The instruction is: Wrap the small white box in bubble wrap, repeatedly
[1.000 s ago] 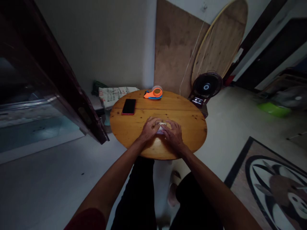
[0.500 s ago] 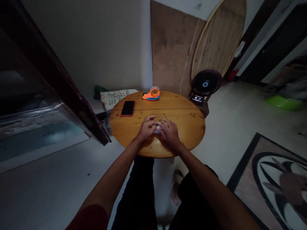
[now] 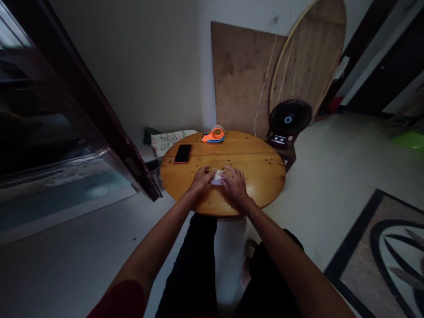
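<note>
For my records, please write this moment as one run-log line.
Left hand: at left side of small pale item | Right hand: at its right side | Table: phone and orange tape dispenser, untouched

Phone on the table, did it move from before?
No. The phone lies in the same spot on the wooden table, left of the orange tape dispenser.

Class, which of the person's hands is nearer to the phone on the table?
Left. The left hand sits below the phone in the picture and slightly right of it; the right hand is farther right, across the small pale item.
</note>
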Demonstrator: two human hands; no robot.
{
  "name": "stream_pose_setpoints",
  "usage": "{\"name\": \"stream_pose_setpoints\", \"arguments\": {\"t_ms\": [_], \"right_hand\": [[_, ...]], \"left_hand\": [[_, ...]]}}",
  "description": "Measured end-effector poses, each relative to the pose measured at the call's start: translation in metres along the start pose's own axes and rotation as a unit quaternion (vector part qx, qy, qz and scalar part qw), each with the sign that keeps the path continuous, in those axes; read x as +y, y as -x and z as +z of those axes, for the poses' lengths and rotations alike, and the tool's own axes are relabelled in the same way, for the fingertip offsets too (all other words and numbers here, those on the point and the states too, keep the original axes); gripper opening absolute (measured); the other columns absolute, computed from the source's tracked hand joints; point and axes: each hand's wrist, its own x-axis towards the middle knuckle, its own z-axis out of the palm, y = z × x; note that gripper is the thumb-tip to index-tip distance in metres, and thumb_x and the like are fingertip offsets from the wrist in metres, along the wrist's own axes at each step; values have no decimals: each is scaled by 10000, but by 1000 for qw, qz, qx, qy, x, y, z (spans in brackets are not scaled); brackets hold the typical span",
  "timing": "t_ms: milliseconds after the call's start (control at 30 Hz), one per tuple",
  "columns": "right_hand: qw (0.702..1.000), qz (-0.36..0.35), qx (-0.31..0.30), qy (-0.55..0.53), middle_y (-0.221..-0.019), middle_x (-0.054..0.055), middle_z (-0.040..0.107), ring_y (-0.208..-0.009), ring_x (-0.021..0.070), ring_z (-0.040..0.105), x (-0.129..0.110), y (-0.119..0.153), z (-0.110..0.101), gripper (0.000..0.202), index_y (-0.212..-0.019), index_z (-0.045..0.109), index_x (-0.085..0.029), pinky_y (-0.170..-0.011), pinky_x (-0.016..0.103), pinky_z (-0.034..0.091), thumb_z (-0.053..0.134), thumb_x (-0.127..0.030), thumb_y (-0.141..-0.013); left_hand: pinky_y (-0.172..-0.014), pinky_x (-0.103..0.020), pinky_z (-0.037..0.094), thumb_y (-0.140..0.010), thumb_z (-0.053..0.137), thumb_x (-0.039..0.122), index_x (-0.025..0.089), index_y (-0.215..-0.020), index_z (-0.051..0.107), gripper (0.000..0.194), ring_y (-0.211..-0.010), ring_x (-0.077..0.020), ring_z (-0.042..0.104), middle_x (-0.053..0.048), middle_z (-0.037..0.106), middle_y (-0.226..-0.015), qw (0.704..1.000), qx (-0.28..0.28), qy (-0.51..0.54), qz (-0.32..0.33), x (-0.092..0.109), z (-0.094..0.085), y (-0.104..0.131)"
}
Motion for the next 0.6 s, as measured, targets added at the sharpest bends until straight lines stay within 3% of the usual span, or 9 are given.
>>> {"name": "stream_pose_setpoints", "arguments": {"t_ms": [100,233,333,500,600], "right_hand": [[1000,2,-5,-13,-1356,136,549,-1157,271,493,1,1,0,260,-1062,689,-191,-937,393,354,533,-347,-925],[999,13,-5,-41,-1372,137,536,-1177,278,494,1,1,1,255,-1060,686,-188,-965,404,347,545,-339,-910],[997,27,-8,-78,-1390,152,518,-1226,292,475,0,1,0,269,-1082,665,-175,-1004,422,337,587,-317,-867],[979,110,-20,-170,-1368,183,539,-1239,325,494,3,-4,2,690,-1357,475,-124,-1039,467,355,699,-319,-734],[958,141,-59,-241,-1306,164,594,-1171,305,559,9,-6,7,749,-1369,467,-140,-1008,456,407,732,-335,-697]], "left_hand": [[-555,-223,436,-805,660,422,97,-1324,471,641,-643,-139,601,-98,683,-903,997,-32,-39,-57,16,0,2],[-572,-212,430,-742,730,361,99,-1334,467,699,-688,-138,611,-116,683,-1000,997,-25,-45,-57,24,3,7],[-604,-207,446,-766,703,302,93,-1315,479,629,-743,-139,616,-136,667,-1058,999,-14,-20,-36,17,6,11],[-683,-224,490,-791,686,277,86,-1319,456,607,-827,-146,632,-159,626,-1145,999,9,30,-7,-3,10,9],[-723,-239,503,-775,713,303,110,-1284,487,589,-870,-156,642,-146,626,-1153,999,17,45,10,-9,12,9]]}}
